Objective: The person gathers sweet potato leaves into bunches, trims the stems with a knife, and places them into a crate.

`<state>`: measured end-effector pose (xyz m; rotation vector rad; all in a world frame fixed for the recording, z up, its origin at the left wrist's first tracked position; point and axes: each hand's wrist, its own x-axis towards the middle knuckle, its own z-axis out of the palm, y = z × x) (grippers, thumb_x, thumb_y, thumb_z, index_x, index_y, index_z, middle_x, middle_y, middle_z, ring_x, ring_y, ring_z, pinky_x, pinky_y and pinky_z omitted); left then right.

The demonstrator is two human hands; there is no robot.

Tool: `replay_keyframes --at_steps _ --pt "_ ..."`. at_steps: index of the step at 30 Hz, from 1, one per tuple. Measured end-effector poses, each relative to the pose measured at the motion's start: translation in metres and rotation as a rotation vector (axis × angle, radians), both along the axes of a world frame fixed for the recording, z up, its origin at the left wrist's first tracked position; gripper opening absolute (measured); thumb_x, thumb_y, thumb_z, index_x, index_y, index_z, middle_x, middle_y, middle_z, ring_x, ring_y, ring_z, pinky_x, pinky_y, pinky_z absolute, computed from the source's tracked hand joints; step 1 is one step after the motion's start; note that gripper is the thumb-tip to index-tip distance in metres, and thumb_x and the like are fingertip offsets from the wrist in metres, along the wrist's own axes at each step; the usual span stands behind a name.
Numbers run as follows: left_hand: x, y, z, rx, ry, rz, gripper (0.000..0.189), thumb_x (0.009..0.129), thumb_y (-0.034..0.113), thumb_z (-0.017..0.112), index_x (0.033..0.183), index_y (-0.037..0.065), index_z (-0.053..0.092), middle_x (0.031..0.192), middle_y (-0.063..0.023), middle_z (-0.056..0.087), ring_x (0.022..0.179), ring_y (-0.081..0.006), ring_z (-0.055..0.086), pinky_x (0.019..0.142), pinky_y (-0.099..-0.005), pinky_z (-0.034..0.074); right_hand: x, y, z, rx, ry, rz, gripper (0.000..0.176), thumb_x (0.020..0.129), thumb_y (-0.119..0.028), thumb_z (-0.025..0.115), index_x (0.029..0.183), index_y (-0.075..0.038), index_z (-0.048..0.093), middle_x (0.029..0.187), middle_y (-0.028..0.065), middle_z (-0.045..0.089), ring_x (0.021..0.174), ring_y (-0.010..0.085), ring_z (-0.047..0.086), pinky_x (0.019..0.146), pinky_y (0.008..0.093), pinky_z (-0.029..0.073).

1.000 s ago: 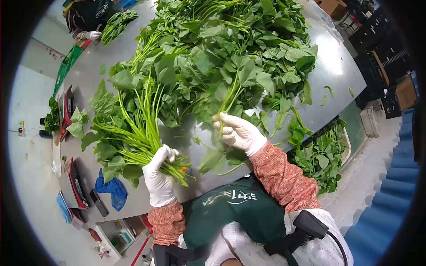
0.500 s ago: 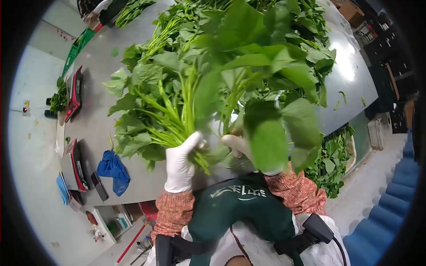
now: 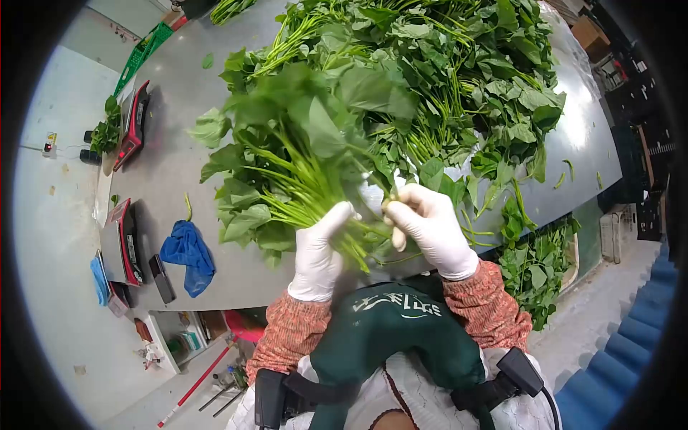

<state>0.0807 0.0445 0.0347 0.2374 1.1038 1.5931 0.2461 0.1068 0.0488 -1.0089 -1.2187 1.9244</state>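
Note:
My left hand [image 3: 320, 251], in a white glove, is closed around a bunch of leafy green stems [image 3: 301, 179]. The leaves fan out above it, and the cut ends poke out below the thumb. Just to the right, my right hand [image 3: 428, 226], also gloved, pinches a thin green stem between thumb and fingers. That stem's leafy top, blurred by motion, seems to overlap the bunch. Behind both hands lies a large heap of the same greens [image 3: 494, 93] on the metal table [image 3: 168, 115].
Two red scales [image 3: 131, 125] line the table's left edge, with a blue cloth or bag [image 3: 188, 254] and a dark phone-like object [image 3: 162, 278] nearby. Below the right edge, more greens [image 3: 534, 276] fill a container. A green crate [image 3: 143, 56] stands far left.
My right hand has brought its leafy stem leftward from in front of me toward the bunch. My left hand keeps hold of the bunch, shifted slightly right in view.

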Motion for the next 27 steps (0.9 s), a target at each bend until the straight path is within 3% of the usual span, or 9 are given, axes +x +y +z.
replay_keyframes --at_steps 3,6,7,10,12,14,16,19,27 --pt "-0.012 0.001 -0.007 0.003 -0.015 0.071 0.007 0.085 0.005 0.064 0.090 0.000 0.062 0.082 -0.0055 0.060 0.077 -0.0184 0.058 0.080 -0.0355 0.049 0.023 0.002 -0.006 -0.101 0.207 -0.215 0.020 0.094 -0.017 0.060 0.097 0.002 0.056 0.082 0.0063 0.061 0.046 0.0071 0.047 0.040 0.0218 0.039" --pt "-0.021 0.001 -0.005 0.016 -0.014 0.113 0.009 0.085 0.005 0.065 0.091 -0.001 0.063 0.085 -0.0064 0.061 0.078 -0.0190 0.059 0.080 -0.0352 0.050 0.049 0.010 -0.041 -0.548 1.163 -0.330 0.054 0.095 -0.036 0.059 0.129 0.004 0.046 0.112 0.0191 0.061 0.068 0.0113 0.054 0.058 0.0223 0.046" --pt "-0.020 0.001 -0.004 0.005 -0.004 0.114 0.009 0.085 0.005 0.065 0.092 -0.001 0.063 0.085 -0.0067 0.062 0.078 -0.0191 0.060 0.080 -0.0350 0.050 0.042 0.008 -0.030 -0.544 1.157 -0.212 0.066 0.095 -0.043 0.054 0.139 0.003 0.037 0.128 0.0239 0.053 0.081 0.0135 0.055 0.067 0.0227 0.047" --pt "-0.012 0.002 0.002 -0.015 0.004 0.063 0.015 0.085 0.004 0.066 0.098 -0.003 0.063 0.087 -0.0076 0.065 0.078 -0.0186 0.062 0.077 -0.0331 0.052 0.023 -0.003 -0.027 -0.299 0.548 0.014 0.066 0.093 -0.038 0.060 0.139 0.004 0.037 0.125 0.0226 0.057 0.070 0.0153 0.058 0.062 0.0238 0.048" --pt "-0.005 -0.001 0.005 -0.006 -0.008 -0.002 0.017 0.084 0.001 0.068 0.100 -0.004 0.065 0.092 -0.0087 0.068 0.082 -0.0172 0.065 0.076 -0.0288 0.051 0.003 -0.005 0.001 -0.158 0.173 0.051 0.047 0.090 -0.020 0.065 0.128 0.003 0.051 0.104 0.0093 0.065 0.070 0.0080 0.057 0.061 0.0217 0.048" --pt "0.002 -0.004 0.009 0.001 0.045 -0.093 0.023 0.085 -0.001 0.065 0.107 -0.004 0.063 0.098 -0.0098 0.067 0.088 -0.0178 0.065 0.081 -0.0296 0.051 -0.017 -0.001 0.000 0.110 0.057 0.026 0.041 0.087 -0.017 0.067 0.121 0.004 0.056 0.097 0.0060 0.064 0.067 0.0059 0.054 0.060 0.0207 0.046" --pt "0.009 -0.004 0.022 0.053 0.076 -0.111 0.031 0.084 -0.002 0.065 0.114 -0.003 0.060 0.103 -0.0095 0.066 0.092 -0.0174 0.064 0.082 -0.0297 0.051 -0.026 0.005 -0.003 0.412 -0.142 -0.018 0.021 0.083 -0.015 0.069 0.097 0.001 0.067 0.083 0.0042 0.060 0.069 0.0120 0.056 0.064 0.0249 0.045" --pt "0.006 -0.011 0.014 0.011 0.131 -0.131 0.038 0.082 -0.005 0.066 0.119 -0.002 0.058 0.110 -0.0086 0.065 0.095 -0.0167 0.063 0.084 -0.0297 0.051 -0.024 0.015 0.002 0.644 -0.138 0.080 0.015 0.081 -0.011 0.069 0.092 0.000 0.066 0.087 0.0087 0.062 0.078 0.0201 0.059 0.072 0.0306 0.047" --pt "-0.001 -0.018 0.002 0.050 0.269 -0.279 0.040 0.080 -0.005 0.067 0.118 -0.002 0.057 0.105 -0.0091 0.064 0.091 -0.0172 0.063 0.085 -0.0301 0.051 -0.018 0.017 0.022 0.245 -0.163 0.133 0.017 0.082 -0.013 0.063 0.093 0.000 0.063 0.089 0.0104 0.061 0.082 0.0218 0.062 0.076 0.0344 0.049"
